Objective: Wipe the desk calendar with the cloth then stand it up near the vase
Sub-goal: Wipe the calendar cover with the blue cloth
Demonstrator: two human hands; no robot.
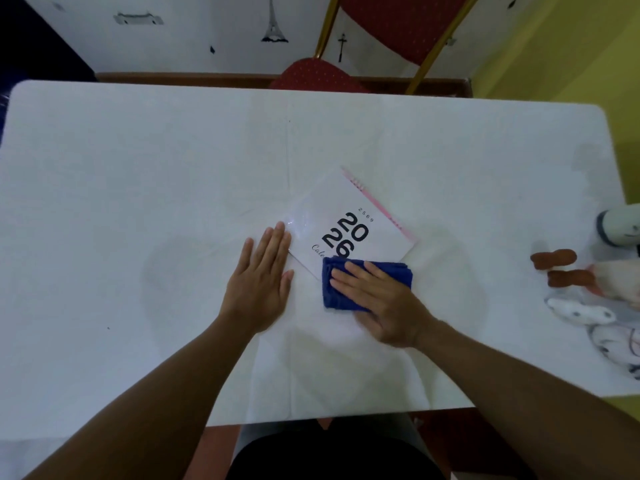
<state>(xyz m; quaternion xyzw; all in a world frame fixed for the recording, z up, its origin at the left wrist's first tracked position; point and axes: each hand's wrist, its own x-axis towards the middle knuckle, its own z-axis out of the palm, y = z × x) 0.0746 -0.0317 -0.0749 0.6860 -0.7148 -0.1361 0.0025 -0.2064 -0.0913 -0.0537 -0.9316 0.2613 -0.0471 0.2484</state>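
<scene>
Right hand (379, 299): palm down, fingers spread flat and pointing toward 10 o'clock, pressing on a folded blue cloth (367, 284). No curled grip shows; the cloth is pinned under an open palm, likely so that pressure spreads evenly for a wiping stroke. Forearm enters from 5 o'clock.

Left hand (263, 275): open, flat on the white tablecloth (138, 188), fingers together and pointing toward 12 o'clock, fingertips touching the calendar's left corner. Holds nothing. Probable purpose: bracing the calendar so it does not slide under the cloth. Forearm enters from 7 o'clock.

Desk calendar (349, 223): lying flat near table centre, turned diagonally, pink spiral binding along its 2 o'clock edge, cover printed "2026". Cloth overlaps its near corner at 6 o'clock; most of the glossy cover is uncovered. Not yet stood up.

Vase (620, 228): judged to be the pale rounded object at the table's 3 o'clock edge, partly cut off by the frame; identity uncertain. Well apart from the calendar.

Adjacent items at 3 to 4 o'clock: brown cattail-like stems (554, 259) and white patterned fabric or flowers (581, 315), blurred.

Red chair (318, 76): beyond the table at 12 o'clock.

Stage, as judged: wiping in hand; standing up remains.
</scene>
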